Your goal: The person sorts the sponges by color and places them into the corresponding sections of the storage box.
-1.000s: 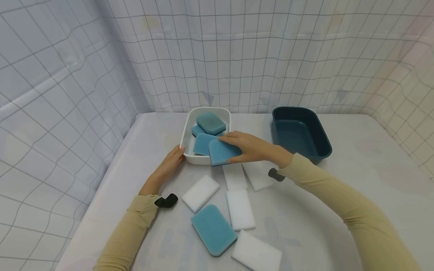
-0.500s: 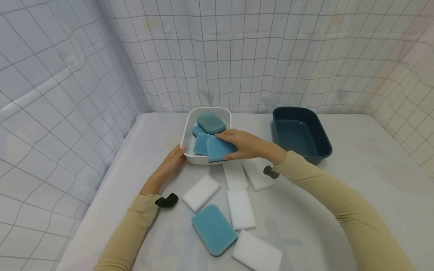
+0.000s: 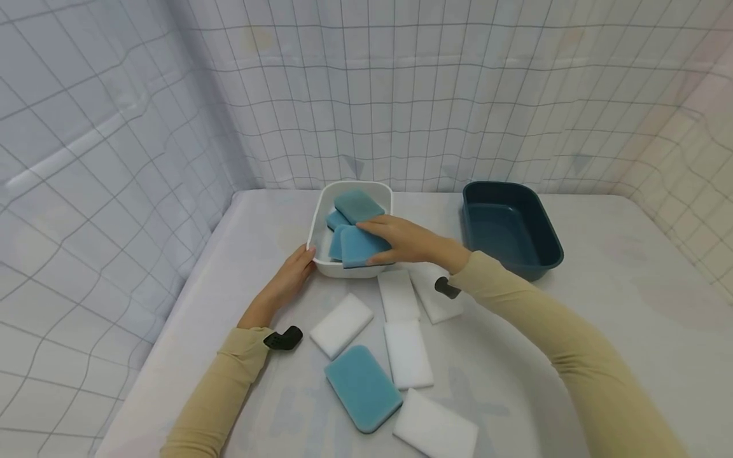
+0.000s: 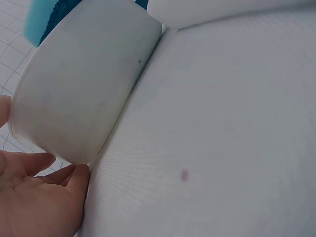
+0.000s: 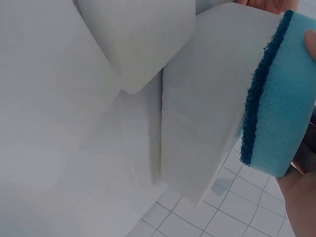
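Observation:
A blue sponge [image 3: 362,245] with a dark scouring layer is gripped in my right hand [image 3: 403,238], over the near right part of the white tub [image 3: 338,270]. The right wrist view shows that sponge [image 5: 284,98] side-on, dark layer facing the tub wall [image 5: 212,94]. My left hand [image 3: 291,275] holds the tub at its near left corner. From the left wrist, that hand [image 4: 42,197] has fingertips against the tub's lower edge and a digit at its rim. Inside the tub lie more blue sponges [image 3: 357,205], partly hidden by the held one.
A dark teal tub [image 3: 506,232] stands to the right. In front of the white tub lie several white foam blocks [image 3: 408,353] and one blue sponge [image 3: 364,389]. A white gridded curtain [image 3: 401,95] hangs behind the table [image 3: 618,305].
My right hand has carried the sponge left and slightly away from me, from the white tub's near right edge to over its inside. The left hand stays at the corner.

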Motion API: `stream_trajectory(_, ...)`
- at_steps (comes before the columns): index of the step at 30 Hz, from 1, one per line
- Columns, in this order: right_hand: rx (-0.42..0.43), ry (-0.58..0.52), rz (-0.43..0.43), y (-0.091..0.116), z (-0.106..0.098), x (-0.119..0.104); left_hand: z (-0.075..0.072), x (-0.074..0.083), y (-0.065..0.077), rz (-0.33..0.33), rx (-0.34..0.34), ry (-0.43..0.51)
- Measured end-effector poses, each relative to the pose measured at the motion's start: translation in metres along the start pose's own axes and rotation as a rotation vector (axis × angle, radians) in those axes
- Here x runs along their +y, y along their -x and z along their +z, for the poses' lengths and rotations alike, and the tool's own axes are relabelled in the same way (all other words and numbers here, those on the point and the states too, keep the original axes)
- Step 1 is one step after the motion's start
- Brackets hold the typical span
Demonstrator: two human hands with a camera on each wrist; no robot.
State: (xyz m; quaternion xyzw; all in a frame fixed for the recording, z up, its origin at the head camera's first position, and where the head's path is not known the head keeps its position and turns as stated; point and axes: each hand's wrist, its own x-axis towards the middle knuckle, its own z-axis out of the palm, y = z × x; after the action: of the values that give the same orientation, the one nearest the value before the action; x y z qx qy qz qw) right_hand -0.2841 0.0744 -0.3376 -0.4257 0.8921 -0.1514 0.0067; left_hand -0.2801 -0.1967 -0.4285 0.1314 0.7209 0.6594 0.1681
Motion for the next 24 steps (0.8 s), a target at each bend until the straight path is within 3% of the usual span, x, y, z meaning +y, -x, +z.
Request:
stream_trajectory(13, 0.059, -0.038, -0.002, -0.019, 0.006, 0.003, 0.000, 0.002, 0.002, -0.032, 0.016, -0.011)
stream_trajectory(24, 0.153, -0.005, -0.107, -0.033, 0.018, 0.001, -0.001, 0.003, 0.002, -0.022, 0.008, -0.020)
